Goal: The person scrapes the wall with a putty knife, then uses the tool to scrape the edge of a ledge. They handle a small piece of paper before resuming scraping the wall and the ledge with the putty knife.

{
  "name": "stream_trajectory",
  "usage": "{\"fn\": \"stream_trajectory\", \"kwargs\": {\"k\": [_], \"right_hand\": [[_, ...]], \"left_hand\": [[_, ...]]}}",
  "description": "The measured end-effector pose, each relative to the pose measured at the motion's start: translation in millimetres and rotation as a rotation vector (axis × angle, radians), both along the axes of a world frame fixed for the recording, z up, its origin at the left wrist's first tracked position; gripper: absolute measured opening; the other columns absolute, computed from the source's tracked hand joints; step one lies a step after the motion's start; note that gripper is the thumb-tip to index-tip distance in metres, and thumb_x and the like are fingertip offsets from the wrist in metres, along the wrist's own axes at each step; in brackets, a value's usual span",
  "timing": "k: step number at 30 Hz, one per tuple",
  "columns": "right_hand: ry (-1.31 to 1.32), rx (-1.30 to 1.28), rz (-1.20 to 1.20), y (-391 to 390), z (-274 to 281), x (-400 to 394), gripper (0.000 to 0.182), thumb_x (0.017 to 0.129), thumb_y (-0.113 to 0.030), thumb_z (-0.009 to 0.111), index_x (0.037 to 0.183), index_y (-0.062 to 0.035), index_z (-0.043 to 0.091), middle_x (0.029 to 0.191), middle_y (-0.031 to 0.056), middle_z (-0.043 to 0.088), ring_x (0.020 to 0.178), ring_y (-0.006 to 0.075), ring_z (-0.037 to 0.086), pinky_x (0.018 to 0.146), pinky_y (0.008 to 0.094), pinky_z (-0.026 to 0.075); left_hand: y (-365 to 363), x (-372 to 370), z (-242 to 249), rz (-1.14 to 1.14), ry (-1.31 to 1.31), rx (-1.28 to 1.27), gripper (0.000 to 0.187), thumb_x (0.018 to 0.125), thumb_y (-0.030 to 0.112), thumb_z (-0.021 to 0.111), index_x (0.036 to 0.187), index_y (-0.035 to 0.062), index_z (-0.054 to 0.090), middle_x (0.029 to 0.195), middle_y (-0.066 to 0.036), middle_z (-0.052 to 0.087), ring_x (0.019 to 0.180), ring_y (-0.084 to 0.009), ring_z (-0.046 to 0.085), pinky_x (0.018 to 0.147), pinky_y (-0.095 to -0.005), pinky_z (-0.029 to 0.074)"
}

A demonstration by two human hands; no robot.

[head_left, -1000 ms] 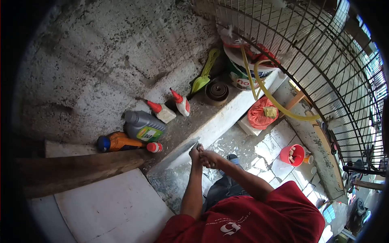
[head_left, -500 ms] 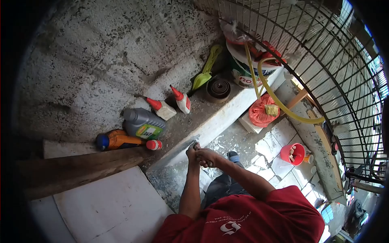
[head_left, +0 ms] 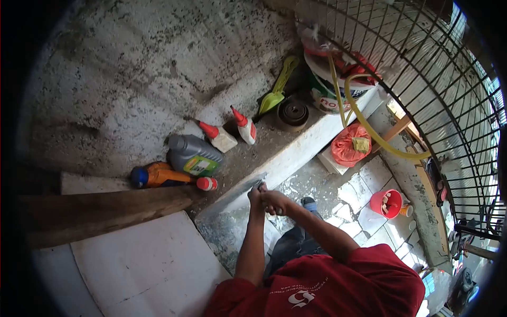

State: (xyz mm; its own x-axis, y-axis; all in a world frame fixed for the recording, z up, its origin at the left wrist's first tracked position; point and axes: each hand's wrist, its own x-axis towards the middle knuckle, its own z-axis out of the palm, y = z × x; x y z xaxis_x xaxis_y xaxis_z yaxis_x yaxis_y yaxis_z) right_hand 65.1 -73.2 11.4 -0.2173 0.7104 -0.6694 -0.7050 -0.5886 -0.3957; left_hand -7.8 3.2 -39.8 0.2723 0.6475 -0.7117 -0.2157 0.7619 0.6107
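Observation:
My left hand (head_left: 255, 196) is closed, its fingers curled at the edge of the white ledge (head_left: 285, 158). Right beside it, my right hand (head_left: 275, 203) is also closed, and the two hands meet. Whatever they grip is hidden or too small to name. Close by on the ledge top lie a small red-capped white bottle (head_left: 206, 184), a grey oil bottle (head_left: 193, 155), and two white glue bottles with red nozzles, one upright-leaning (head_left: 245, 127) and one tilted (head_left: 217, 136).
An orange bottle (head_left: 161, 175) lies by a wooden beam (head_left: 111, 211). Farther along are a brown coil (head_left: 292, 114), a green scoop (head_left: 273, 99) and a bucket (head_left: 328, 100). A red bag (head_left: 348, 150), a red pail (head_left: 378, 203) and a wire fan guard (head_left: 417, 79) are to the right.
The whole view has shifted slightly, so things sit a little farther right. Both hands stay closed together by the ledge edge.

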Motion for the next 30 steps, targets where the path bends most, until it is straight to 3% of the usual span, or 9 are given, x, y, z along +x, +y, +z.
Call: {"fn": "stream_trajectory", "kwargs": {"k": [1, 5, 9, 14, 16, 17, 20, 25, 30], "right_hand": [[0.146, -0.049, -0.071, 2.7, 1.8, -0.1, 0.011, 0.083, -0.021, 0.045, 0.087, -0.0109, 0.048, 0.055, 0.0005, 0.043, 0.031, 0.0105, 0.037, 0.026, 0.0224, 0.027], [-0.012, 0.045, -0.153, -23.3, 47.0, 1.0, 0.015, 0.082, -0.022, 0.045, 0.081, -0.0073, 0.046, 0.055, 0.0022, 0.045, 0.033, 0.0128, 0.044, 0.025, 0.0243, 0.031], [0.254, -0.001, -0.156, -2.7, -10.1, 5.4, 0.015, 0.083, -0.023, 0.045, 0.081, -0.0085, 0.042, 0.055, 0.0028, 0.045, 0.035, 0.0115, 0.043, 0.026, 0.0236, 0.031], [0.177, 0.058, -0.117, -20.2, 36.4, 13.0, 0.014, 0.083, -0.021, 0.044, 0.080, -0.0072, 0.041, 0.054, 0.0038, 0.045, 0.033, 0.0114, 0.040, 0.026, 0.0234, 0.031], [0.142, -0.012, -0.121, -6.6, 1.4, 10.0, 0.011, 0.082, -0.019, 0.044, 0.082, -0.0078, 0.041, 0.053, 0.0031, 0.044, 0.033, 0.0109, 0.040, 0.027, 0.0225, 0.031], [0.282, -0.074, -0.135, 0.9, -35.9, 6.5, 0.009, 0.082, -0.017, 0.043, 0.083, -0.0084, 0.042, 0.053, 0.0025, 0.043, 0.034, 0.0104, 0.039, 0.028, 0.0215, 0.032], [0.281, -0.045, -0.123, -11.1, -29.0, 10.4, 0.008, 0.082, -0.017, 0.042, 0.082, -0.0095, 0.043, 0.055, 0.0022, 0.043, 0.034, 0.0102, 0.039, 0.028, 0.0213, 0.031], [-0.120, 0.028, -0.095, -37.0, 39.0, 9.9, 0.023, 0.083, -0.023, 0.044, 0.103, -0.0107, 0.045, 0.061, 0.0031, 0.045, 0.037, 0.0124, 0.044, 0.028, 0.0238, 0.035], [-0.256, 0.062, -0.316, -31.5, 46.3, -27.9, 0.025, 0.086, -0.029, 0.041, 0.100, -0.0099, 0.048, 0.065, 0.0040, 0.048, 0.040, 0.0147, 0.047, 0.033, 0.0277, 0.039]], "left_hand": [[-3.4, -2.0, 3.7, 0.003, 0.008, -0.007, 0.025, 0.079, 0.013, 0.050, 0.056, 0.0061, 0.045, 0.047, 0.001, 0.041, 0.039, -0.0082, 0.038, 0.037, -0.0220, 0.029], [1.5, 14.7, 19.2, -0.056, 0.058, 0.017, 0.024, 0.078, 0.010, 0.048, 0.054, 0.0076, 0.045, 0.048, 0.001, 0.041, 0.041, -0.0079, 0.038, 0.040, -0.0223, 0.029], [-2.2, -0.8, -11.1, -0.259, 0.117, 0.298, 0.025, 0.080, 0.013, 0.052, 0.056, 0.0088, 0.046, 0.049, 0.001, 0.042, 0.039, -0.0083, 0.037, 0.037, -0.0228, 0.028], [-0.9, 16.2, 2.4, 0.000, 0.047, 0.020, 0.023, 0.077, 0.009, 0.050, 0.055, 0.0086, 0.046, 0.049, 0.000, 0.043, 0.040, -0.0081, 0.039, 0.037, -0.0228, 0.028], [-7.5, 14.3, 15.5, 0.003, 0.164, 0.015, 0.024, 0.078, 0.010, 0.049, 0.054, 0.0058, 0.045, 0.049, -0.001, 0.045, 0.041, -0.0086, 0.041, 0.038, -0.0221, 0.030], [-0.2, 1.5, -24.0, -0.123, 0.020, 0.006, 0.023, 0.077, 0.008, 0.049, 0.055, 0.0055, 0.046, 0.050, -0.003, 0.046, 0.041, -0.0087, 0.042, 0.038, -0.0219, 0.030], [-5.0, 9.4, -32.6, -0.029, 0.024, -0.005, 0.022, 0.079, 0.011, 0.050, 0.058, 0.0051, 0.046, 0.050, -0.002, 0.045, 0.041, -0.0096, 0.042, 0.038, -0.0217, 0.030], [-20.5, 3.8, 5.3, 0.065, -0.371, -0.244, 0.023, 0.084, 0.025, 0.053, 0.077, 0.0035, 0.052, 0.057, -0.001, 0.051, 0.048, -0.0095, 0.050, 0.046, -0.0192, 0.044], [-8.0, -9.3, 0.3, 0.065, -0.752, -0.633, 0.017, 0.087, 0.019, 0.049, 0.077, 0.0046, 0.051, 0.060, 0.001, 0.050, 0.050, -0.0081, 0.049, 0.047, -0.0188, 0.042]]}}
